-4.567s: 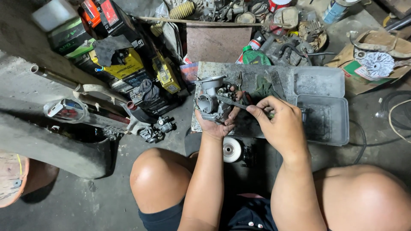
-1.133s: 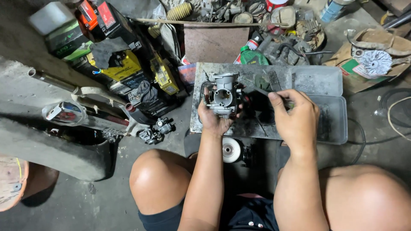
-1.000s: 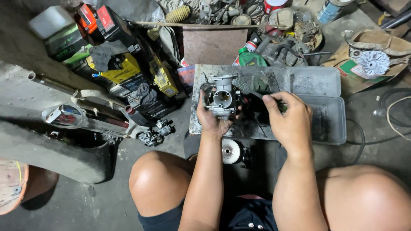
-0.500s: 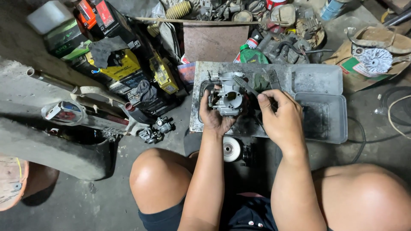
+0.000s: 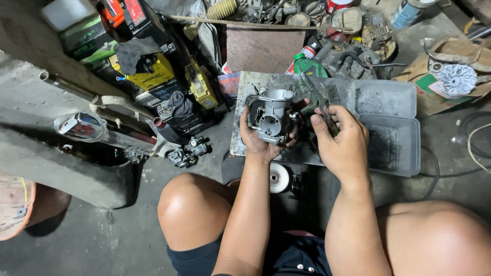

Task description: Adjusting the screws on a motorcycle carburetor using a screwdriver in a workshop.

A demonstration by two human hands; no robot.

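Fingers (image 5: 250,134) of left hand (image 5: 262,140) clamp the carburetor (image 5: 272,115); right hand (image 5: 341,140) at 3 o'clock pinches a screwdriver (image 5: 323,110), mid-adjustment, needs seating next.

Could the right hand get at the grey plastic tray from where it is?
Probably yes: the right hand holds a thin tool, but the grey tray lies open right beside it with nothing between them.

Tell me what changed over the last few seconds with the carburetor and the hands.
The left hand turned the carburetor so its round bore faces up. The right hand drew its thin tool off the carburetor, rightward. The grey tray and the small carburetor on the floor stayed put.
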